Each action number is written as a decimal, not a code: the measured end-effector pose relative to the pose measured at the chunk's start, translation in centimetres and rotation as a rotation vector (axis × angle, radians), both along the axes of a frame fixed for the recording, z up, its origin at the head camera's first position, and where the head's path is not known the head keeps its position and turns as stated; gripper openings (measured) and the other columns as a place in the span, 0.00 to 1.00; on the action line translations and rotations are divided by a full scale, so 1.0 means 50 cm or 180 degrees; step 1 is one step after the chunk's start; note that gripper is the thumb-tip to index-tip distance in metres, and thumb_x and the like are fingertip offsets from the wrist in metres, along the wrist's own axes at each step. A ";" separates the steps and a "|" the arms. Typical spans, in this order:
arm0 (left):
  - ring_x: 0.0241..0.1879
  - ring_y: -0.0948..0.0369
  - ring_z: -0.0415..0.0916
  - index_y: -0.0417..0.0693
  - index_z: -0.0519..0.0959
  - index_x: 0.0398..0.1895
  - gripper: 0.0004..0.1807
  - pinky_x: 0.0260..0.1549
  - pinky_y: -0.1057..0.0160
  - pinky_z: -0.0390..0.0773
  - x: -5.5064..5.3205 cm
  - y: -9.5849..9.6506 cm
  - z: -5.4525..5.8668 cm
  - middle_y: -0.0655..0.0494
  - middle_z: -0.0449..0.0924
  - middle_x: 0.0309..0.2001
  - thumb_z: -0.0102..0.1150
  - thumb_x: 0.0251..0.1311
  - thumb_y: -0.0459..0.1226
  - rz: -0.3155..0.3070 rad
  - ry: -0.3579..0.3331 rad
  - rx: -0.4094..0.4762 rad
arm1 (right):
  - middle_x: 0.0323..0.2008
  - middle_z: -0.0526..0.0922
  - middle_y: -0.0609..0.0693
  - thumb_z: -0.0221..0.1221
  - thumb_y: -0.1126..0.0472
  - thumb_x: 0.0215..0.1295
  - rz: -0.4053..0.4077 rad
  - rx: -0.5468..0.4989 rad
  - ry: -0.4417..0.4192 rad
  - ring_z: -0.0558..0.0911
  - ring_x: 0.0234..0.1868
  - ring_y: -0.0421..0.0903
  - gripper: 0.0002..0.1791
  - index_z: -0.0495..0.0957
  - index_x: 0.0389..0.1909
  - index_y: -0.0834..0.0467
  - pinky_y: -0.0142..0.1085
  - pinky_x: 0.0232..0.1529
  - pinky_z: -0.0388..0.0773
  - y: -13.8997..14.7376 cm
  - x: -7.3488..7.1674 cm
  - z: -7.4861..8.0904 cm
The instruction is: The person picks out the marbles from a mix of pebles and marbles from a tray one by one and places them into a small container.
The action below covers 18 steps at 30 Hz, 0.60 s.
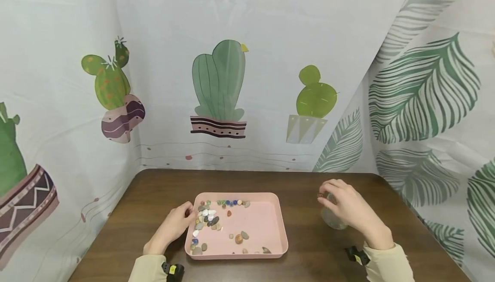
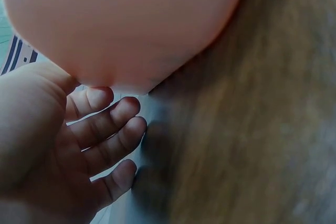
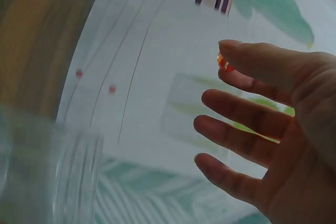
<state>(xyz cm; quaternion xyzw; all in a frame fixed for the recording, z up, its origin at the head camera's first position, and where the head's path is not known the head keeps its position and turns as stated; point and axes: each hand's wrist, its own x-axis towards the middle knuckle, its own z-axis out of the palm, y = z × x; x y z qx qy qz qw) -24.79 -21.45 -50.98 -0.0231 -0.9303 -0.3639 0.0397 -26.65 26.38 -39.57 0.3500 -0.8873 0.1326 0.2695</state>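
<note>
At the tray's left side my left hand pinches the rim of the shallow pink tray. The left wrist view shows the thumb going behind the tray wall and the other fingers loosely bent below it. Between thumb and index finger, my right hand pinches a small orange-red marble; its other fingers are spread. Below this hand stands a clear jar, partly hidden by it. Pebbles and marbles lie in the tray, mostly along its left and back sides.
The dark wooden table carries the tray and the jar. A white cloth printed with cacti and leaves hangs behind the table and along both sides. Black straps with small devices sit at both wrists.
</note>
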 end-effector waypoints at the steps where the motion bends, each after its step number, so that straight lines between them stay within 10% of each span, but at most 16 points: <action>1: 0.25 0.61 0.65 0.51 0.69 0.28 0.09 0.26 0.62 0.63 0.001 0.001 0.000 0.59 0.65 0.21 0.58 0.63 0.36 -0.0001 -0.0001 0.0001 | 0.37 0.80 0.47 0.73 0.64 0.48 -0.0078 0.0002 -0.0046 0.79 0.38 0.47 0.12 0.80 0.31 0.54 0.44 0.34 0.76 0.012 0.002 0.000; 18: 0.25 0.61 0.65 0.51 0.69 0.28 0.08 0.25 0.62 0.63 0.002 -0.002 -0.002 0.59 0.66 0.22 0.57 0.62 0.34 0.0018 -0.0008 0.0048 | 0.36 0.80 0.50 0.70 0.61 0.55 -0.0807 -0.0025 -0.0789 0.79 0.35 0.52 0.08 0.79 0.33 0.55 0.48 0.32 0.74 0.132 -0.039 -0.060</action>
